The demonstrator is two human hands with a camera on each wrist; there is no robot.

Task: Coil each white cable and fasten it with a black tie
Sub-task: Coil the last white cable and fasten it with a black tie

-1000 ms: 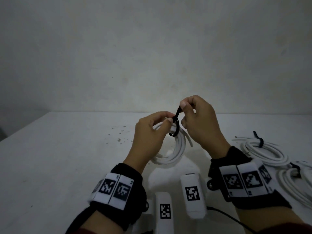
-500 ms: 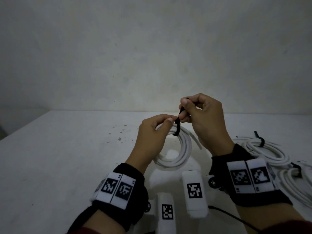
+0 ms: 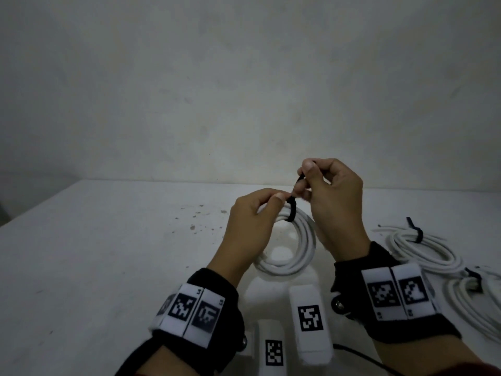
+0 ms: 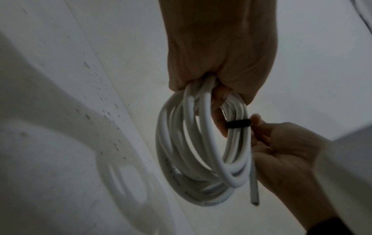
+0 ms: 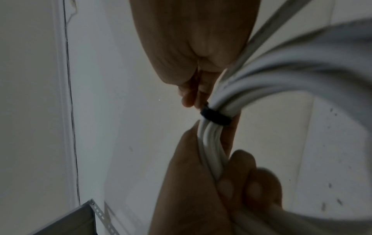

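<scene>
In the head view a white cable coil [image 3: 296, 246] hangs above the table between both hands. My left hand [image 3: 276, 200] grips its upper strands, fingers curled round the bundle [image 4: 201, 151]. A black tie [image 3: 291, 210] sits snug round the strands beside the left thumb. My right hand [image 3: 303, 178] pinches the tie's tail and holds it up from the coil. The left wrist view shows the tie [image 4: 238, 124] as a tight band, with a loose cable end [image 4: 254, 187] hanging down. In the right wrist view the band [image 5: 216, 116] cinches the strands [image 5: 261, 89] together.
Two white coils with black ties lie on the white table [image 3: 81, 253] at the right, one [image 3: 423, 248] farther back and one [image 3: 474, 302] at the edge of view. Dark specks [image 3: 200, 213] mark the tabletop. A plain wall stands behind. White wrist-camera blocks [image 3: 309, 316] hang below my hands.
The tie's loop has drawn tight round the strands as my right hand pulled its tail up. The coil has swung a little to the right.
</scene>
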